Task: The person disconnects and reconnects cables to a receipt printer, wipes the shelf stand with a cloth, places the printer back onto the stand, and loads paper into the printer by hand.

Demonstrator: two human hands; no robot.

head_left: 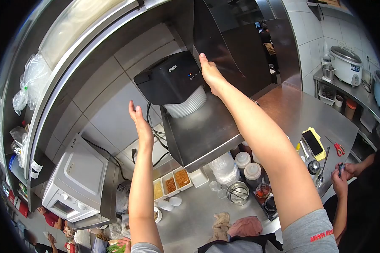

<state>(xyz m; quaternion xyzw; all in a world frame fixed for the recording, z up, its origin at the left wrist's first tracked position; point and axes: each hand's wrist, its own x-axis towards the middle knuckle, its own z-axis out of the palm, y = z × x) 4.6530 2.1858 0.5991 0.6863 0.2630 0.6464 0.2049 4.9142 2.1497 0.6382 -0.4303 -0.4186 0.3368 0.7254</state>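
A black EPSON printer rests on a stack of white round containers or lids, on a raised metal shelf. To the left of the printer, my left hand is raised with its fingers apart, holding nothing. At the printer's right side my right hand is up, fingers stretched out and nothing in them; whether it touches the casing cannot be made out. Black cables hang behind the shelf's left edge.
Below are food trays, squeeze bottles, a metal pot and cloths. A white oven stands left. Scissors and a phone lie right, near another person's hands. A rice cooker stands far right.
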